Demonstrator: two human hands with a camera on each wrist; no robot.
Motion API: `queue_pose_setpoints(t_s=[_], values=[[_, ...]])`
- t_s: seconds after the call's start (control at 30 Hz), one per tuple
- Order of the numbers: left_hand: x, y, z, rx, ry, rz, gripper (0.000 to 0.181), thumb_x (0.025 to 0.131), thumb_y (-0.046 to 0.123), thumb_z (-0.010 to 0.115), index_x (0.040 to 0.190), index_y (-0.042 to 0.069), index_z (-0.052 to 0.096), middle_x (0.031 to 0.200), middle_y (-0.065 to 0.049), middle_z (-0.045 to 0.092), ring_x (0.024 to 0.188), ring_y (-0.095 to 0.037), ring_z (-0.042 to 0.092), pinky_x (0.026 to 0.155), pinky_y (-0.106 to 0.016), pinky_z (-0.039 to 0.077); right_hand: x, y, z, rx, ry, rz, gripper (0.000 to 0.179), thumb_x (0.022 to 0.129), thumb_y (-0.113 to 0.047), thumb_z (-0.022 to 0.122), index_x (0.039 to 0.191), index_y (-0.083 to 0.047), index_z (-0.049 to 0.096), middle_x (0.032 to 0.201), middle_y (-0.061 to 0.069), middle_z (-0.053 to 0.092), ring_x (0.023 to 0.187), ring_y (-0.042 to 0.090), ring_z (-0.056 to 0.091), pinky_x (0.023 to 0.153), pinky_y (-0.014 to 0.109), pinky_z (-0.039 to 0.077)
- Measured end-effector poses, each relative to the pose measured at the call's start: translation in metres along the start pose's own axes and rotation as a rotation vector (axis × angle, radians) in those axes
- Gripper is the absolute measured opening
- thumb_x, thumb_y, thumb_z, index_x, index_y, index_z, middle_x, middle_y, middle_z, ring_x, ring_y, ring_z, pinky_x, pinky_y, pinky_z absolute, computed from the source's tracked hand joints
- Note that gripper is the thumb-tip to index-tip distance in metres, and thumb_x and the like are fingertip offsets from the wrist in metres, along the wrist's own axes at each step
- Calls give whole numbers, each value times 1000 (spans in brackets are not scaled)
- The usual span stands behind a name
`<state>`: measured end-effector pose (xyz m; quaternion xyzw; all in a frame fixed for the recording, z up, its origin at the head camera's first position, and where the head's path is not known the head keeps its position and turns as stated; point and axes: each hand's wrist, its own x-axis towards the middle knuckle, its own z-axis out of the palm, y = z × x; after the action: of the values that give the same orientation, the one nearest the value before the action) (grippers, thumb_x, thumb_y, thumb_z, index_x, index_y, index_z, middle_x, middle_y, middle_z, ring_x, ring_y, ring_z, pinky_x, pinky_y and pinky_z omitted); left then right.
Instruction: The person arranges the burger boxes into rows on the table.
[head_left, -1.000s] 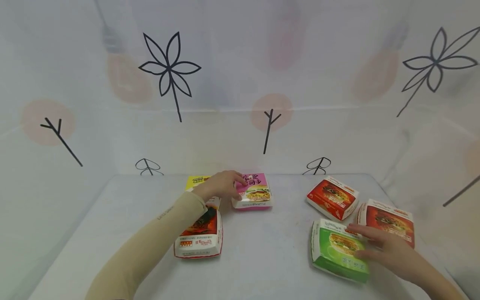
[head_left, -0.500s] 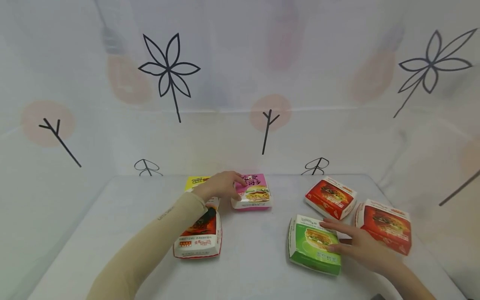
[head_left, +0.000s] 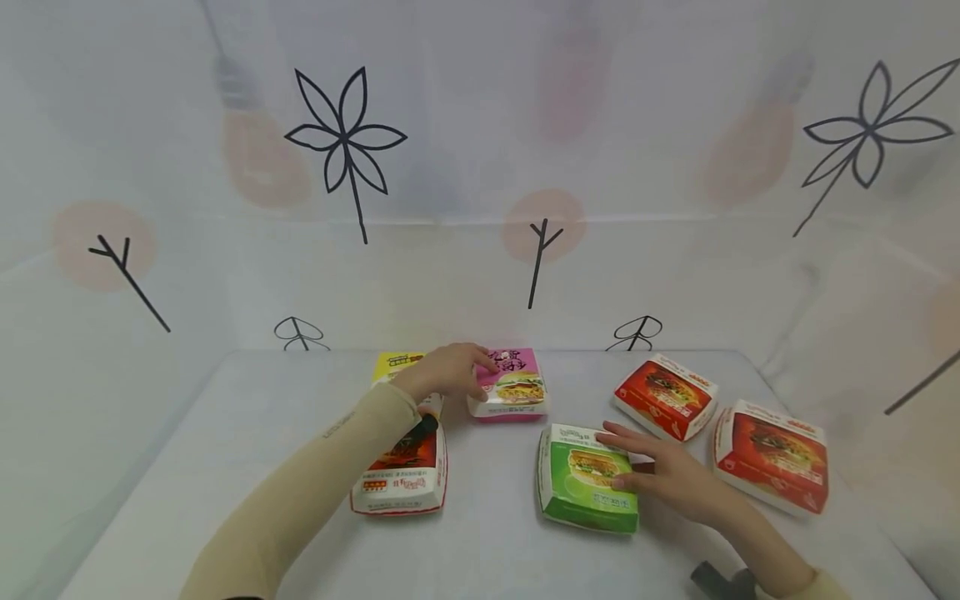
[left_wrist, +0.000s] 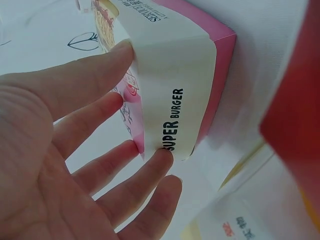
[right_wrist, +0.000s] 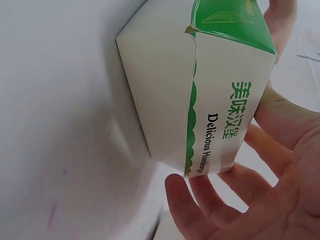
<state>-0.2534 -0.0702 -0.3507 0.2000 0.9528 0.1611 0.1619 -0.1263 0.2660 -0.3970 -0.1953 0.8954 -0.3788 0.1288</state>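
A flat green and white cardboard burger box (head_left: pixel 588 479) sits on the white table (head_left: pixel 487 550). The right hand (head_left: pixel 667 473) touches its top and its 3 o'clock side, with fingers spread and not curled around it. At about 11 o'clock from there is a pink and white cardboard burger box (head_left: pixel 517 392). The left hand (head_left: pixel 450 371) touches it from its 9 o'clock side, fingers mostly straight.

Looking out from the green box, one red and white cardboard box (head_left: pixel 667 398) is at 1 o'clock, and a bigger-looking red and white box (head_left: pixel 772 457) is near 3. A red-edged white box (head_left: pixel 401 498) is at 9, and a yellow box (head_left: pixel 395 362) is at 10, partly hidden by the left arm.
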Motion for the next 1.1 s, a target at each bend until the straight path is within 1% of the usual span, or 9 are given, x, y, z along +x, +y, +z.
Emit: queue_pose_setpoints(t_s=[0.1, 0.3, 0.43, 0.57, 0.73, 0.93, 1.1], values=[[0, 0, 0, -1, -1, -2, 49, 85, 30, 80, 132, 26, 67, 153, 0, 44, 142, -27, 36, 115, -49, 30, 7, -3, 4, -4, -13, -30, 60, 87, -40, 74, 142, -19, 58, 156, 16, 37, 138, 48, 36, 96, 48, 50], [0, 1, 0, -17, -4, -7, 50, 84, 28, 81, 132, 25, 66, 154, 0, 43, 143, -28, 35, 114, -48, 31, 21, -8, 10, 28, -43, -36, 57, 88, -38, 74, 141, -21, 59, 157, 12, 37, 138, 45, 37, 98, 50, 48], [-1, 2, -2, -13, -5, 0, 51, 84, 28, 81, 133, 25, 66, 154, -1, 43, 142, -28, 36, 114, -48, 32, 30, -14, 14, 53, -63, -61, 55, 89, -36, 74, 140, -19, 59, 157, 14, 37, 137, 46, 38, 98, 52, 48], [-2, 1, -2, -1, -5, 9, 53, 85, 29, 80, 135, 25, 64, 154, -1, 43, 142, -29, 36, 114, -49, 31, 39, -19, 20, 102, -83, -82, 56, 90, -32, 74, 141, -17, 58, 157, 15, 35, 139, 46, 35, 101, 55, 45], [-2, 2, -2, 23, -1, 0, 58, 85, 30, 79, 140, 25, 60, 154, 1, 42, 143, -27, 36, 115, -48, 30, 50, -23, 29, 157, -111, -108, 59, 90, -30, 74, 143, -14, 55, 157, 15, 35, 142, 45, 31, 103, 57, 42], [-1, 3, -2, 82, 2, 1, 61, 87, 31, 77, 144, 24, 55, 156, -1, 40, 143, -27, 36, 115, -47, 29, 57, -29, 35, 170, -126, -122, 60, 90, -30, 74, 145, -17, 53, 155, 13, 39, 142, 42, 32, 103, 56, 42], [-2, 3, -2, 74, 1, 6, 63, 89, 30, 76, 146, 22, 52, 157, -1, 38, 144, -27, 34, 115, -47, 29, 59, -30, 36, 178, -123, -132, 62, 90, -29, 75, 146, -16, 52, 153, 13, 42, 140, 41, 35, 103, 56, 43]])
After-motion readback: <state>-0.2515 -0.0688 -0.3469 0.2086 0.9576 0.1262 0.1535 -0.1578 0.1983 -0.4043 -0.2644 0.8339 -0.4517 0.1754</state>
